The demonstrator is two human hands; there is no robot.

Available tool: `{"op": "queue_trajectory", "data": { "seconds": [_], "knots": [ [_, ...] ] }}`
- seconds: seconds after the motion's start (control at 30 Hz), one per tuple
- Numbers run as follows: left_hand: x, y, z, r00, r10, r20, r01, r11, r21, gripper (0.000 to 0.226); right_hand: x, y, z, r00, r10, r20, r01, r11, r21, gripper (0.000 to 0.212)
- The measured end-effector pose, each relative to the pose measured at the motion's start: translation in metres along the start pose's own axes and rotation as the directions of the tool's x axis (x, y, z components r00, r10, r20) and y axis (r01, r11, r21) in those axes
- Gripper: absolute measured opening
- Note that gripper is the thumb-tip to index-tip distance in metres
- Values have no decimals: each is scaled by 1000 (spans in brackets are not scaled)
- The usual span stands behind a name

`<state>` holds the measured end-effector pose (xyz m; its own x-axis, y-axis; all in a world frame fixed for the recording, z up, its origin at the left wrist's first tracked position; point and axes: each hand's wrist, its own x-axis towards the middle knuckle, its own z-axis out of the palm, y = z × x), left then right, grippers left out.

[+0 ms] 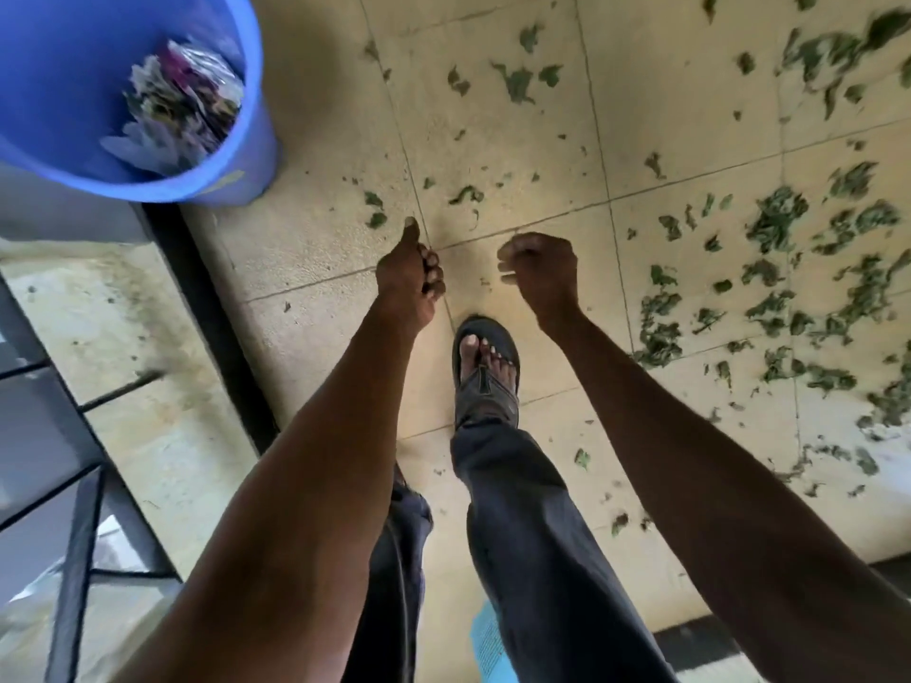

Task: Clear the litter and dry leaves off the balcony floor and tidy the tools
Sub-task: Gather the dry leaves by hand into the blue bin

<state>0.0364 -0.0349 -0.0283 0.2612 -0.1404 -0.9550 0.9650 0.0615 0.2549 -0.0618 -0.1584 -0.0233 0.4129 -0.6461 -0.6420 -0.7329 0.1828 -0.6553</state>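
Note:
Dry green leaf scraps [779, 224] lie scattered over the beige tiled balcony floor [493, 140], thickest on the right side. A blue plastic bucket [246, 155] stands at the top left with crumpled wrappers and paper litter [182, 106] inside it. My left hand [409, 273] hangs above the floor right of the bucket, thumb out and fingers loosely curled, holding nothing. My right hand [540, 271] is beside it with its fingers curled into a fist; nothing shows in it. Both hands are apart from the leaves and the bucket.
My sandalled foot [485, 367] steps on the tiles below my hands. A dark metal railing [74, 485] and a stained ledge [138, 347] run along the left. A light blue printed paper [485, 643] lies behind my leg.

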Motion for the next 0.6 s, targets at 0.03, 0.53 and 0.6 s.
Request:
{"op": "queue_trajectory", "data": {
  "seconds": [0.03, 0.53, 0.6],
  "knots": [
    [6, 0, -3, 1000, -2, -20, 2, 1000, 6, 46, 11, 13, -1, 998, 56, 35, -55, 998, -36, 30],
    [61, -13, -74, 946, 68, -318, -174, 933, -316, 48, 46, 72, 95, 445, -401, 801, 840, -125, -529, 60],
    [68, -2, -90, 928, 100, -360, -231, 911, -342, 49, 42, 70, 123, 373, -320, 871, 876, -189, -444, 67]
  ]
}}
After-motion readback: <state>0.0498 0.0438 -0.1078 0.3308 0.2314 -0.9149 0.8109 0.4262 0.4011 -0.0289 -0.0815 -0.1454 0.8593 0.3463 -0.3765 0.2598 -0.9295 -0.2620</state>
